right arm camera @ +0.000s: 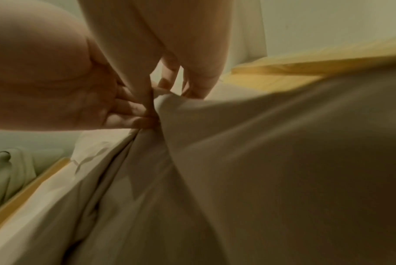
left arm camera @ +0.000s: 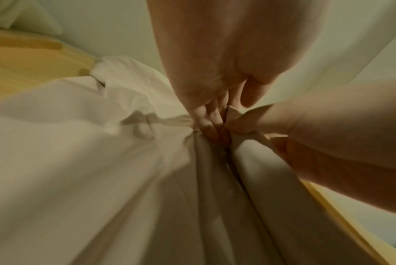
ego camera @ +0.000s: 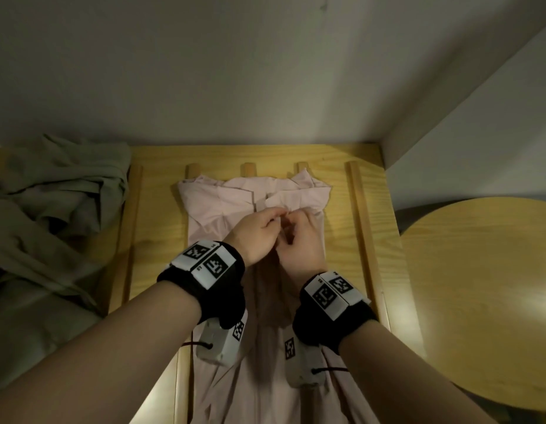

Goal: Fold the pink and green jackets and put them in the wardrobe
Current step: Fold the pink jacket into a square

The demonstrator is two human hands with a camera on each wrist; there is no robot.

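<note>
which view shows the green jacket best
The head view: the green jacket lies crumpled left of the wooden slats, mostly in frame. The right wrist view catches only a corner of it at lower left. In the left wrist view I cannot make it out.

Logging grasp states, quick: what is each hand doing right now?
Left hand: pinches the pink jacket at its front opening.
Right hand: pinches the same jacket's opposite front edge.
</note>
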